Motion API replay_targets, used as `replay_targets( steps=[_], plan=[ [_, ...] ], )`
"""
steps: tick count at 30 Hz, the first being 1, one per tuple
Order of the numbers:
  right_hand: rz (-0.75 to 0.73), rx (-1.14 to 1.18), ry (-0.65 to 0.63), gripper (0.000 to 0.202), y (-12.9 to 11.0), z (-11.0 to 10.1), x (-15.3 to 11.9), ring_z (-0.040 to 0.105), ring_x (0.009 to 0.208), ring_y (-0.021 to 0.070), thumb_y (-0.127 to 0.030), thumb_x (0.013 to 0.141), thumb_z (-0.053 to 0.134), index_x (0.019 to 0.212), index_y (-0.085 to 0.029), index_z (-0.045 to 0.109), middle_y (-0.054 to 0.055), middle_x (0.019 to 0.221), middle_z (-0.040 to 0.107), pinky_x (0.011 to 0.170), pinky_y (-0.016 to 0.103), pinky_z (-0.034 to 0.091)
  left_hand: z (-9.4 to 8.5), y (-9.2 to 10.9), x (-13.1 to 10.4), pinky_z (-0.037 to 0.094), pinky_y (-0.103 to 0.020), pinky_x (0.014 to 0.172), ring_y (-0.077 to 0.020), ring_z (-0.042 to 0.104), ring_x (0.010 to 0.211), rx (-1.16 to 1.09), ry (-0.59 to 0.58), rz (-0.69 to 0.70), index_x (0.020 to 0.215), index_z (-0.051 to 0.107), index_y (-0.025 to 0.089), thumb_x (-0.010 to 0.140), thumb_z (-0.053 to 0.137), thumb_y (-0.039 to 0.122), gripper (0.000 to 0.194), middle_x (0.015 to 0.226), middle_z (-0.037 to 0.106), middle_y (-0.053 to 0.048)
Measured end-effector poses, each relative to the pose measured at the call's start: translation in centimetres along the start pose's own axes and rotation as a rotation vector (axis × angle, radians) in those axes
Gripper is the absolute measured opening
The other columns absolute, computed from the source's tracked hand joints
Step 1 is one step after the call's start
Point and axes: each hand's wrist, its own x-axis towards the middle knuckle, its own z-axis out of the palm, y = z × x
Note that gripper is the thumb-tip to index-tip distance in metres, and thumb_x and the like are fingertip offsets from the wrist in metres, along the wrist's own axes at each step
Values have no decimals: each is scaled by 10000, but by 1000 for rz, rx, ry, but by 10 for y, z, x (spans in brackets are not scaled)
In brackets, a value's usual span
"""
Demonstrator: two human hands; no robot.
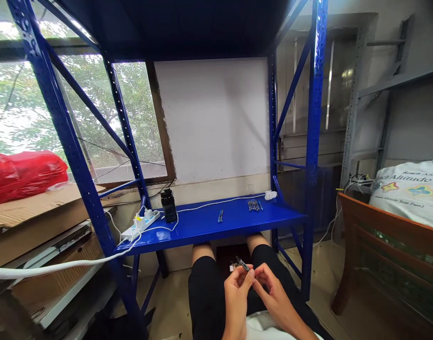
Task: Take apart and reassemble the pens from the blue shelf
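Above my lap, my left hand (238,285) pinches a slim grey-and-dark pen (242,263), its narrow end pointing up and away from me. Close beside it, my right hand (270,284) is closed, thumb and fingers together near the pen's lower end. Whatever lies between those right fingertips is too small and hidden to name. On the blue shelf (198,230) ahead, two pens (220,216) lie side by side near the middle. Several more pens (254,205) form a row farther right.
A black bottle (168,206) stands at the shelf's left, next to a white power strip (141,225) with plugs and cables. Blue posts (311,141) frame the shelf. Below, a dark box (224,255) with small items sits between my legs. A wooden chair (390,250) is at right.
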Motion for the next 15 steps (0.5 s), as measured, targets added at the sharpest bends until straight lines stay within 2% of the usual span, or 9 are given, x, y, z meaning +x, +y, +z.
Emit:
replay_targets(
  steps=[4, 9, 15],
  plan=[
    [-2, 7, -41, 402, -8, 1, 1, 661, 913, 233, -618, 1043, 585, 1053, -222, 654, 64, 994, 712, 866, 354, 540, -1, 1, 0, 583, -410, 955, -312, 758, 995, -1, 7, -4, 999, 853, 143, 749, 916, 514, 452, 990, 820, -143],
    [-26, -30, -36, 454, -14, 1, 1, 630, 853, 230, -647, 1028, 586, 1128, -223, 716, 57, 922, 700, 821, 353, 552, 0, 3, 0, 571, -324, 868, -257, 730, 909, -44, 46, -15, 925, 856, 144, 681, 961, 521, 461, 920, 803, -119],
    [-11, -54, 19, 407, -1, 0, 0, 599, 815, 206, -628, 991, 664, 1015, -222, 659, 37, 900, 657, 822, 338, 542, 1, 3, -1, 571, -331, 855, -247, 715, 891, -41, 44, -4, 913, 851, 154, 696, 954, 515, 434, 917, 784, -103]
  ],
)
